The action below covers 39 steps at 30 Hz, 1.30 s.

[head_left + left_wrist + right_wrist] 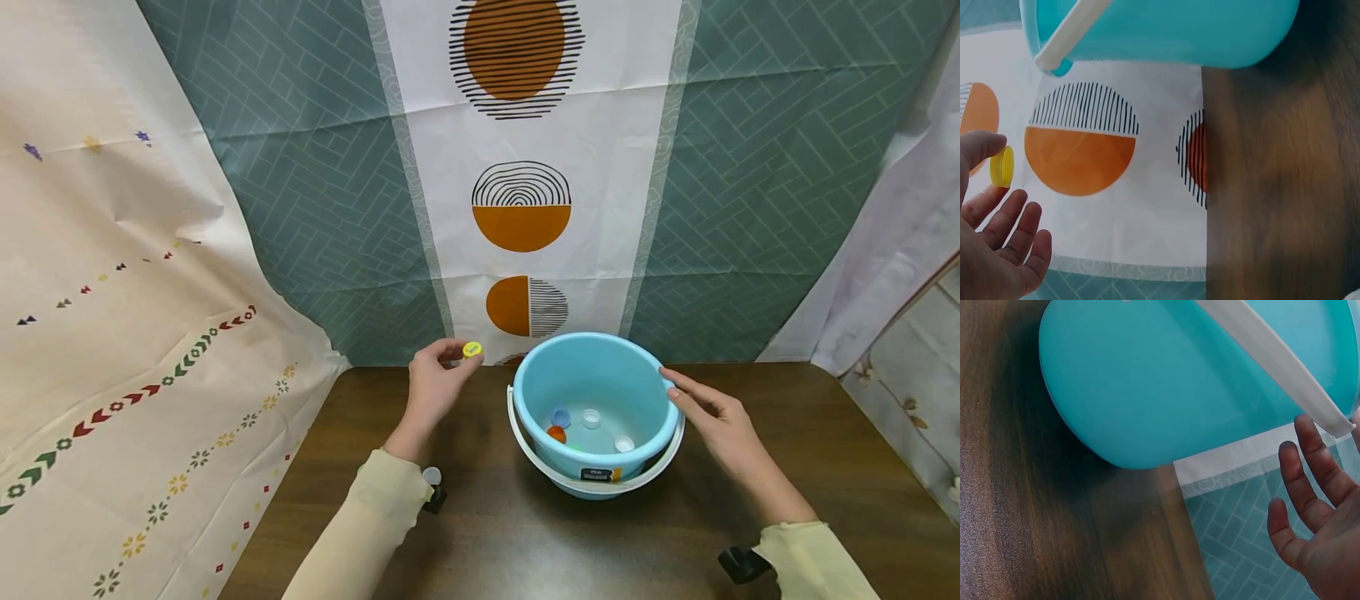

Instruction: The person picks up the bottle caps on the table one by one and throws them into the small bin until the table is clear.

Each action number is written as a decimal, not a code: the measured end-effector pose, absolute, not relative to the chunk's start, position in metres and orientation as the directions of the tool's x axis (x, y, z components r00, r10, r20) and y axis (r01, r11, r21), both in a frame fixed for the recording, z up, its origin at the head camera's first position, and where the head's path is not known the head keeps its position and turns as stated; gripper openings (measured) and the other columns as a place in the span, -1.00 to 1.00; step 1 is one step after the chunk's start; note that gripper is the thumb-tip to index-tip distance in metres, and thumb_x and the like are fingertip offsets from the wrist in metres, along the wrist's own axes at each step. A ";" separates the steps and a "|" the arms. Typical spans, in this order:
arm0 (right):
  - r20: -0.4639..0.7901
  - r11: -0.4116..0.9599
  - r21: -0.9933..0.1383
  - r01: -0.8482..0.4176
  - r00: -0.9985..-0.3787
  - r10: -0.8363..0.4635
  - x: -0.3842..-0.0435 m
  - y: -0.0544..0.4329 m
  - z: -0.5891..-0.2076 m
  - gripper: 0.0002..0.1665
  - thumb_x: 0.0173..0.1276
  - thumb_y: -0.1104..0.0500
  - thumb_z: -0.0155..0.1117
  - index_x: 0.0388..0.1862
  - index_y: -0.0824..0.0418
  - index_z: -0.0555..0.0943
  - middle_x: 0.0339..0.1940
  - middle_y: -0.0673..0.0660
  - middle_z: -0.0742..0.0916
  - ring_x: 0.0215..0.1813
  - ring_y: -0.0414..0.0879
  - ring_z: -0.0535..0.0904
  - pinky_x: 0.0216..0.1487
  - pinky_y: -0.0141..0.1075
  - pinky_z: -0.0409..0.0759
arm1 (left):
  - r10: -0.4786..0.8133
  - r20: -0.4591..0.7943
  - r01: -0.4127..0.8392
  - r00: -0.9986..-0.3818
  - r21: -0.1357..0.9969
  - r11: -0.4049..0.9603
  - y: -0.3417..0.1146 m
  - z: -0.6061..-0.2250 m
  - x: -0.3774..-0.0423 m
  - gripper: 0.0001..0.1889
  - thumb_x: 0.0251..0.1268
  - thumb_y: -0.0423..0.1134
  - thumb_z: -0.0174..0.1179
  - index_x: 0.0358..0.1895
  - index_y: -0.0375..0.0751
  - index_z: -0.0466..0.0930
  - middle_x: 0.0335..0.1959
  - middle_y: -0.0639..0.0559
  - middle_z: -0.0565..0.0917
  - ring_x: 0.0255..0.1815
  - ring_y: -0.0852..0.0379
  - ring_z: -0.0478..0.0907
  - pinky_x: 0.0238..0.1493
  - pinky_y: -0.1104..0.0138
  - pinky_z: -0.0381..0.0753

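Observation:
My left hand (438, 387) pinches a yellow bottle cap (472, 350) between thumb and fingertip, to the left of the bucket. In the left wrist view the cap (1002, 167) stands on edge and the other fingers are loosely bent. A light blue bucket (592, 358) stands upright on the table; inside lie several caps, among them a blue cap (561, 418), an orange cap (557, 433) and a white cap (624, 444). My right hand (716, 421) touches the bucket's right rim with fairly straight fingers; its thumb is hidden in the right wrist view.
The bucket's white handle (528, 454) hangs down across its near side. A pale round cap (432, 476) lies on the brown wooden table (525, 550) beside my left sleeve. Behind the table hangs a patterned cloth (345, 208), with a cream cloth (150, 375) at left.

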State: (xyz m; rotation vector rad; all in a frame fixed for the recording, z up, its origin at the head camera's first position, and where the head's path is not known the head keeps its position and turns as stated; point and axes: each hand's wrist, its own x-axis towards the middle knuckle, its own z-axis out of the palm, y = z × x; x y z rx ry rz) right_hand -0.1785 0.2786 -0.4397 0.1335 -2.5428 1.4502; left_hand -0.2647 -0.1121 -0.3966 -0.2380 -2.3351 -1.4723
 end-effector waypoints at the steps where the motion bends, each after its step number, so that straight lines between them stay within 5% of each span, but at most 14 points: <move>1: 0.228 0.512 -0.839 -0.183 -0.973 0.025 -0.178 0.279 -0.440 -0.53 0.42 -0.12 0.00 0.30 -0.20 0.41 0.29 -0.02 0.53 0.12 -0.61 0.38 -0.01 -0.63 0.37 | -0.048 0.393 0.334 -0.918 0.833 0.440 -0.111 -0.396 -0.264 -0.72 -0.01 -0.03 0.39 -0.20 0.02 0.67 -0.29 0.11 0.68 -0.24 0.14 0.58 -0.18 0.31 0.63; 9: 0.222 0.494 -0.851 -0.180 -0.975 0.027 -0.178 0.278 -0.440 -0.52 0.42 -0.13 0.00 0.31 -0.19 0.40 0.30 -0.04 0.52 0.13 -0.61 0.37 -0.02 -0.66 0.37 | -0.004 0.416 0.374 -0.909 0.821 0.431 -0.097 -0.387 -0.260 -0.73 0.01 -0.01 0.37 -0.19 0.04 0.67 -0.28 0.16 0.69 -0.18 0.14 0.61 -0.05 0.06 0.57; 27: 0.222 0.487 -0.855 -0.180 -0.975 0.028 -0.178 0.279 -0.440 -0.51 0.41 -0.13 0.00 0.31 -0.20 0.40 0.30 -0.06 0.52 0.14 -0.60 0.37 -0.02 -0.66 0.38 | 0.084 0.398 0.391 -0.913 0.801 0.453 -0.070 -0.376 -0.254 -0.75 0.07 0.02 0.32 -0.19 0.06 0.66 -0.20 0.20 0.66 -0.06 0.09 0.58 0.04 0.08 0.54; 34: 0.210 0.499 -0.851 -0.167 -0.977 0.031 -0.179 0.278 -0.439 -0.51 0.42 -0.15 -0.02 0.31 -0.23 0.38 0.32 -0.04 0.51 0.15 -0.61 0.34 0.19 -0.12 0.45 | 0.121 0.418 0.427 -0.900 0.793 0.435 -0.058 -0.374 -0.252 -0.75 0.07 0.00 0.33 -0.19 0.03 0.66 -0.22 0.19 0.67 -0.08 0.08 0.60 0.00 0.15 0.59; 39: 0.210 0.505 -0.847 -0.164 -0.977 0.034 -0.178 0.278 -0.440 -0.51 0.41 -0.15 -0.01 0.31 -0.23 0.39 0.31 -0.05 0.51 0.14 -0.62 0.35 0.07 -0.52 0.41 | 0.162 0.404 0.433 -0.901 0.803 0.408 -0.051 -0.374 -0.248 -0.72 0.09 0.01 0.32 -0.16 0.02 0.66 -0.23 0.19 0.67 -0.15 0.12 0.62 -0.11 0.32 0.65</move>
